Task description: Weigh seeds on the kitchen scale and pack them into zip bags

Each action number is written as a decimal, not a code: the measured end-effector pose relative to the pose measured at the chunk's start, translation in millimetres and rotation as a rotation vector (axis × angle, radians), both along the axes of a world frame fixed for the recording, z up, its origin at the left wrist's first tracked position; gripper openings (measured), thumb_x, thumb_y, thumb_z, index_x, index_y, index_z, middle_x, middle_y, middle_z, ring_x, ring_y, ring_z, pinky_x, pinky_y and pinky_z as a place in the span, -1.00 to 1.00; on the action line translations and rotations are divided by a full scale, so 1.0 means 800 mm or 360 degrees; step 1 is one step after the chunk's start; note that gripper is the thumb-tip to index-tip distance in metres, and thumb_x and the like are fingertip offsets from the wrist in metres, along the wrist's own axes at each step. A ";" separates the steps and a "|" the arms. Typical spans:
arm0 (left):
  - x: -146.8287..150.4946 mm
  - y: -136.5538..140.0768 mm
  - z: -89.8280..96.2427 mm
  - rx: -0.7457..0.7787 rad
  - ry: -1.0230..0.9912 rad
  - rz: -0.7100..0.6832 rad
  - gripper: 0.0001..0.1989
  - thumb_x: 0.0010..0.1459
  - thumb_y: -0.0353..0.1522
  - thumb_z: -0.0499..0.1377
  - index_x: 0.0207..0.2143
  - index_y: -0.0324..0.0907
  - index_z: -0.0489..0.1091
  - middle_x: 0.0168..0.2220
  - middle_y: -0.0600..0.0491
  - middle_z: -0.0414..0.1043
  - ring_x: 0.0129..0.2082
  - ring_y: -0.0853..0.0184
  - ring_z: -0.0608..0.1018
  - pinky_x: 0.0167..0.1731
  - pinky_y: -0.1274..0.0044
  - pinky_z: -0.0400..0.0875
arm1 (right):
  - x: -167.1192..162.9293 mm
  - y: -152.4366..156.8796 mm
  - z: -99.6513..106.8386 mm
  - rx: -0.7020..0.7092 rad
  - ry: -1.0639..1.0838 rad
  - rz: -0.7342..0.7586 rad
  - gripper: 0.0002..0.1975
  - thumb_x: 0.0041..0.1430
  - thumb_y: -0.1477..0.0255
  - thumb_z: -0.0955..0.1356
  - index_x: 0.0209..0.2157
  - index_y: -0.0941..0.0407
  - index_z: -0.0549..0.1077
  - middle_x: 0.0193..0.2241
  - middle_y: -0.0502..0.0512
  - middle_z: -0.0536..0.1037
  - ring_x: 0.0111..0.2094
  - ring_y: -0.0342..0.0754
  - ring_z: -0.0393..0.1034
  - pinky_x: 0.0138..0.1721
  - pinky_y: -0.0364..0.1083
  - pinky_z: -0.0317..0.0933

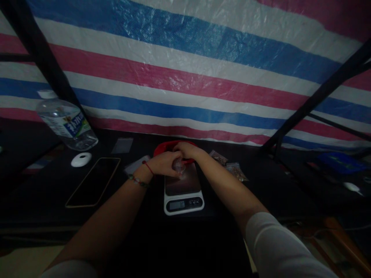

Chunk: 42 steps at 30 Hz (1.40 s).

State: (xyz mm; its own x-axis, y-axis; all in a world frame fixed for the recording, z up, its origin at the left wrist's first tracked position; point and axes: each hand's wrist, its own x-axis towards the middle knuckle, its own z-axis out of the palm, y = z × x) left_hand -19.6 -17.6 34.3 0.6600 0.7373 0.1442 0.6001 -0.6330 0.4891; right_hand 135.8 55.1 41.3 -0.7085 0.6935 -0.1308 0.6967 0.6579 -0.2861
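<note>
My left hand [165,163], with a red cord and a beaded bracelet at its wrist, is closed on a small clear plastic cup [179,166]. The cup is at the back of a white kitchen scale [182,185] with a dark metal plate and a lit display; whether it touches the plate I cannot tell. Behind the scale is a red bowl-like container [164,147]. My right hand [187,149] reaches over its rim, close to my left hand. The right fingertips are hidden, as are the container's contents.
On the black table, a phone [94,181], a white oval case [81,159], a clear bottle [68,121] and an apparently empty zip bag [122,145] lie or stand left. Filled small bags [236,172] lie right. Black metal posts [315,96] flank a striped sheet [188,77].
</note>
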 end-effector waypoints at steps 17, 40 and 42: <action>-0.049 0.033 -0.002 0.0469 -0.0092 0.1017 -0.59 0.03 -0.16 0.15 -0.10 -0.19 0.35 -0.14 -0.07 0.47 -0.18 0.18 0.51 -0.18 0.45 0.35 | 0.116 -0.044 -0.041 0.0677 0.0980 -0.0787 -0.51 0.03 0.65 0.16 -0.02 0.21 0.45 -0.12 0.19 0.53 -0.07 -0.02 0.38 0.05 -0.07 0.20; -0.025 0.007 0.008 0.0468 -0.0391 0.0240 -0.70 0.01 -0.28 0.12 -0.19 -0.20 0.35 -0.25 -0.01 0.47 -0.27 0.26 0.52 -0.22 0.48 0.39 | 0.114 -0.056 -0.035 0.0901 0.1124 -0.0639 -0.53 0.03 0.60 0.16 -0.04 0.16 0.46 -0.26 0.14 0.57 -0.20 -0.01 0.45 -0.05 -0.02 0.28; -0.022 0.004 0.010 0.0393 -0.0379 0.0138 -0.73 0.02 -0.30 0.12 -0.20 -0.19 0.35 -0.28 0.02 0.47 -0.30 0.30 0.52 -0.25 0.50 0.39 | 0.113 -0.060 -0.031 0.0916 0.1104 -0.0659 -0.58 0.00 0.58 0.19 -0.11 0.15 0.48 -0.28 0.14 0.55 -0.23 0.00 0.43 -0.11 -0.03 0.29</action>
State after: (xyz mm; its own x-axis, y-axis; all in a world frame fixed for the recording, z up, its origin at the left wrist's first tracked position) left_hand -37.4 -14.2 42.2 0.5228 0.7128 0.4675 0.5443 -0.7012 0.4605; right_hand 226.1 7.3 16.5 -0.1885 0.7312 0.6556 0.7021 0.5671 -0.4306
